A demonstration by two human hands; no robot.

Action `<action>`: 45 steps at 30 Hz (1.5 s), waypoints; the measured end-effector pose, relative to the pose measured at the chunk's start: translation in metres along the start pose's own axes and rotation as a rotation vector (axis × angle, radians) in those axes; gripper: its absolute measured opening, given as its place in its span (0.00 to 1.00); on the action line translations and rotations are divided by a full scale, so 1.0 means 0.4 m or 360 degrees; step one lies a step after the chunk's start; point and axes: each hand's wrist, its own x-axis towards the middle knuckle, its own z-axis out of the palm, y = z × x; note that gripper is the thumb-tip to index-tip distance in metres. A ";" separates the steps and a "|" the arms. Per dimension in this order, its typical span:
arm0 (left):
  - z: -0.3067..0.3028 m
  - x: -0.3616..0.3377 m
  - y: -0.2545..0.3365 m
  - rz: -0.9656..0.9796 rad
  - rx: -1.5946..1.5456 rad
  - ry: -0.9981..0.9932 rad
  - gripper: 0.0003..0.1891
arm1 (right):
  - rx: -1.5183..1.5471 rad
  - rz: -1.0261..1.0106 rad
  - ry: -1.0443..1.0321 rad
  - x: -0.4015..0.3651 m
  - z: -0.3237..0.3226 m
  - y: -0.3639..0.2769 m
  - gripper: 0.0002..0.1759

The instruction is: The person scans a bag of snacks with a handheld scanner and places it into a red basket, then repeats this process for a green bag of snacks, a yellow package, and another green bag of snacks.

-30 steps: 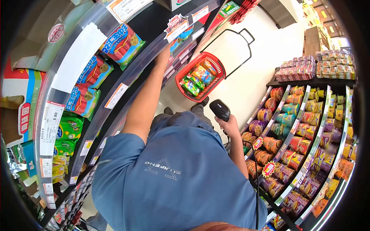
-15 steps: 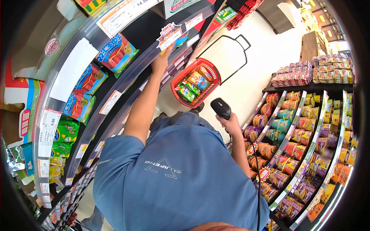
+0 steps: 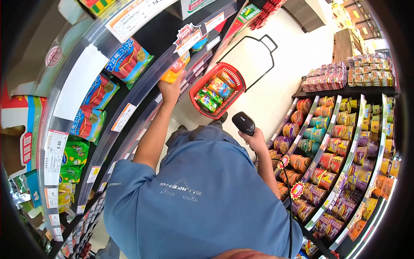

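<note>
My left hand (image 3: 169, 89) is raised beside the left shelf and grips an orange and yellow snack packet (image 3: 175, 69), pulled out just past the shelf rail. My right hand (image 3: 256, 140) is at waist height, closed around a black handheld barcode scanner (image 3: 243, 123) whose cable (image 3: 288, 203) trails down past my blue shirt. A red shopping basket (image 3: 201, 106) with several snack packets stands on the floor ahead, between my two hands.
Shelves on the left (image 3: 129, 93) hold red and blue sausage packs (image 3: 128, 61) and green packs (image 3: 74, 153) behind price tags. Racks on the right (image 3: 345, 159) carry rows of instant noodle cups. The pale aisle floor (image 3: 276, 82) runs ahead past the basket.
My left hand has drawn back from the upper shelf and now holds an orange packet that it did not hold before. The scanner hand barely shifted.
</note>
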 end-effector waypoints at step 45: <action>0.021 -0.045 0.120 -0.0810 -0.2683 -0.1533 0.15 | 0.0482 -0.0242 -0.0452 -0.145 0.056 -0.190 0.14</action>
